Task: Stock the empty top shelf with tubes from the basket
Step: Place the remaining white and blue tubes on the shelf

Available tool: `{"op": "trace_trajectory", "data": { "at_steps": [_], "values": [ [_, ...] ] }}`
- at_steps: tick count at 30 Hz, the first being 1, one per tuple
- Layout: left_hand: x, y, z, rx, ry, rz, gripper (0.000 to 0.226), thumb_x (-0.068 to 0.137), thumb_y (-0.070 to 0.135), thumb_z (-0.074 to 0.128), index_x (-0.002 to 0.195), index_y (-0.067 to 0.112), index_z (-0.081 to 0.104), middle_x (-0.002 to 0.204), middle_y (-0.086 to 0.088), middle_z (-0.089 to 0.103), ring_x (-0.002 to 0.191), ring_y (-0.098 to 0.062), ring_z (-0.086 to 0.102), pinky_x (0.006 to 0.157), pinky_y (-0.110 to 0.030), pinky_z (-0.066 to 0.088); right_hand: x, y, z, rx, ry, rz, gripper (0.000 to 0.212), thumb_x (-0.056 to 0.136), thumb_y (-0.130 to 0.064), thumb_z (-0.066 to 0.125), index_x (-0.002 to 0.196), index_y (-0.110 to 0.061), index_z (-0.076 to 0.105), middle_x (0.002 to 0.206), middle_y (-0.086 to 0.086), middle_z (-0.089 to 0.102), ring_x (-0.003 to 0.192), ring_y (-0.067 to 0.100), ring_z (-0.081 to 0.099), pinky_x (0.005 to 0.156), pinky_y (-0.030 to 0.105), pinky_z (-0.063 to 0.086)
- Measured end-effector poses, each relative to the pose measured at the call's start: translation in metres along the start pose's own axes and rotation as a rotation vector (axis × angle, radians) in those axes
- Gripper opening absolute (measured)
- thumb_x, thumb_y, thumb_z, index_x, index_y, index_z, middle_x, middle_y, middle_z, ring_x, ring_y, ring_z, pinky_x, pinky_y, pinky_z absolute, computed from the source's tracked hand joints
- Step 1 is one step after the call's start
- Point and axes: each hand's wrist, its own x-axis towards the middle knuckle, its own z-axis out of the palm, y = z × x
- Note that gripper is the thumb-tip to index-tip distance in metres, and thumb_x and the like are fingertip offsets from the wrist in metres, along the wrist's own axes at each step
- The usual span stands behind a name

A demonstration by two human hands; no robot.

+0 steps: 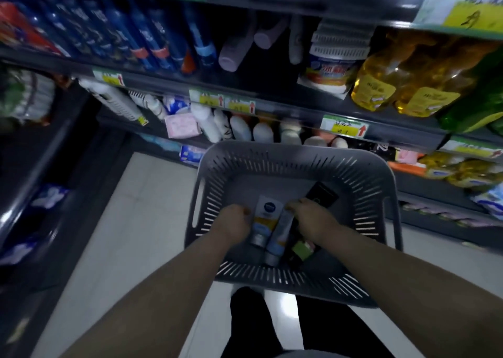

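A grey slotted basket (292,164) sits on the floor below me, in front of the shelves. Inside lie a white tube with a blue round logo (265,218), a pale blue tube (281,231), a black tube (322,194) and a green-capped item (302,250). My left hand (235,221) is down in the basket, fingers curled on the left edge of the white tube. My right hand (310,218) is beside it, fingers curled on the top end of the pale blue tube. The top shelf is out of view.
Shelves rise ahead: blue spray cans (152,36), lilac bottles (234,52), yellow oil bottles (408,85), white bottles (236,126) lower down. Another dark shelf unit (32,194) stands to the left. Pale floor tiles (130,221) run between them.
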Motion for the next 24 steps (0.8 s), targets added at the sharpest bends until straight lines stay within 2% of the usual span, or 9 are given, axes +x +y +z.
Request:
{"op": "trace_trajectory", "data": {
  "at_steps": [3,7,10,13,17,19,22,24],
  "values": [
    [0.001,-0.006,0.007,-0.036,0.034,-0.034,0.029,0.093,0.012,0.051,0.113,-0.001,0.067,0.121,-0.021,0.065,0.114,-0.031,0.060,0.095,-0.032,0.045,0.014,0.002,0.008,0.023,-0.025,0.017,0.038,0.093,-0.004,0.047,0.129,-0.015,0.055,0.126,0.012,0.054,0.114,0.026,0.052,0.088,0.025,0.043],
    [0.005,-0.011,0.010,-0.036,0.055,-0.052,0.029,0.091,0.011,0.052,0.113,0.001,0.067,0.121,-0.020,0.065,0.115,-0.031,0.060,0.095,-0.031,0.043,0.023,0.005,0.002,0.005,-0.024,0.012,0.023,0.092,-0.011,0.055,0.111,-0.013,0.067,0.119,0.009,0.055,0.111,0.024,0.052,0.082,0.023,0.040],
    [0.009,-0.013,0.011,-0.033,0.048,-0.067,0.030,0.091,0.011,0.052,0.115,0.001,0.067,0.123,-0.020,0.064,0.117,-0.031,0.059,0.097,-0.030,0.043,0.018,0.006,-0.004,-0.019,-0.029,-0.065,0.020,0.091,-0.022,0.058,0.110,-0.015,0.064,0.118,0.007,0.052,0.115,0.024,0.047,0.089,0.031,0.039],
    [0.017,-0.011,0.011,-0.033,0.022,-0.062,0.031,0.091,0.009,0.051,0.116,0.001,0.067,0.124,-0.019,0.064,0.119,-0.031,0.058,0.100,-0.031,0.043,0.006,0.002,-0.008,0.069,-0.042,-0.066,0.016,0.092,-0.018,0.056,0.107,-0.013,0.061,0.114,0.008,0.057,0.110,0.024,0.053,0.090,0.031,0.041],
    [0.033,-0.004,0.012,-0.022,-0.013,-0.055,0.031,0.091,0.013,0.052,0.119,0.008,0.065,0.127,-0.017,0.062,0.120,-0.030,0.057,0.101,-0.032,0.045,-0.013,0.007,-0.011,0.059,0.128,-0.029,0.013,0.093,-0.024,0.054,0.102,-0.019,0.062,0.108,0.004,0.061,0.103,0.022,0.057,0.085,0.033,0.040],
    [0.041,0.002,0.015,-0.002,-0.030,-0.048,0.032,0.092,0.013,0.052,0.122,0.008,0.062,0.129,-0.016,0.061,0.122,-0.030,0.055,0.103,-0.032,0.043,-0.018,0.018,-0.013,0.078,0.225,0.030,0.014,0.092,-0.025,0.055,0.099,-0.016,0.065,0.101,0.005,0.061,0.098,0.023,0.059,0.083,0.034,0.042],
    [0.050,0.009,0.022,0.033,-0.055,-0.065,0.036,0.092,0.013,0.051,0.127,0.006,0.057,0.134,-0.018,0.056,0.126,-0.031,0.052,0.103,-0.031,0.040,-0.018,0.032,-0.016,0.091,0.240,0.098,0.020,0.093,-0.025,0.054,0.097,-0.015,0.070,0.097,0.006,0.060,0.094,0.023,0.059,0.083,0.037,0.045],
    [0.054,0.011,0.030,0.046,-0.058,-0.083,0.032,0.091,0.011,0.050,0.121,0.001,0.058,0.131,-0.020,0.057,0.122,-0.032,0.054,0.100,-0.033,0.042,-0.013,0.035,-0.017,0.070,0.235,0.136,0.022,0.093,-0.026,0.054,0.097,-0.016,0.072,0.099,0.007,0.060,0.097,0.025,0.058,0.084,0.039,0.046]
  ]
}}
